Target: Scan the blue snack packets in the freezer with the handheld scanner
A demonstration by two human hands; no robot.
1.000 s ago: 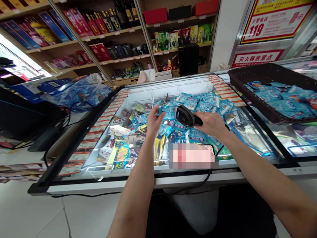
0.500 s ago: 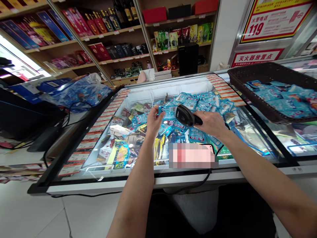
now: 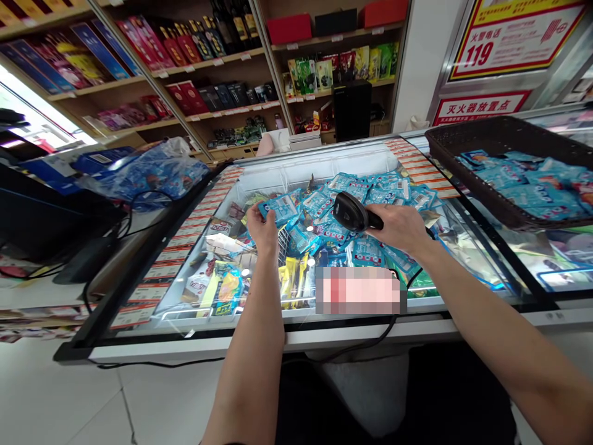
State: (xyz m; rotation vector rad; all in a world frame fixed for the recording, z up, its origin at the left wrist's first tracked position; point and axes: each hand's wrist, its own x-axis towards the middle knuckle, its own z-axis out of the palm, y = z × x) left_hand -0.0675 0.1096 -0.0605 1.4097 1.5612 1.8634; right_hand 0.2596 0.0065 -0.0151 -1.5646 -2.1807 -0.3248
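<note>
My left hand point(image 3: 262, 230) pinches a light-blue snack packet point(image 3: 281, 209) over the open chest freezer point(image 3: 259, 321), left of the pile of blue packets point(image 3: 370, 188). My right hand point(image 3: 399, 227) grips a black barcode scanner point(image 3: 351, 212) by its handle, its head pointing left toward the packet. The scanner's black cable point(image 3: 370, 343) hangs down over the freezer's front edge. Mixed ice-cream wrappers point(image 3: 222, 284) fill the freezer's left part.
A dark basket point(image 3: 467, 185) holding more blue packets rests on the freezer lid at the right. A bag of blue packs point(image 3: 143, 170) lies on the counter at the left, beside a black monitor point(image 3: 41, 216). Shelves of boxed goods point(image 3: 185, 62) stand behind.
My left hand has carried the blue packet to the left, away from the scanner. My right hand with the scanner has shifted slightly to the right.
</note>
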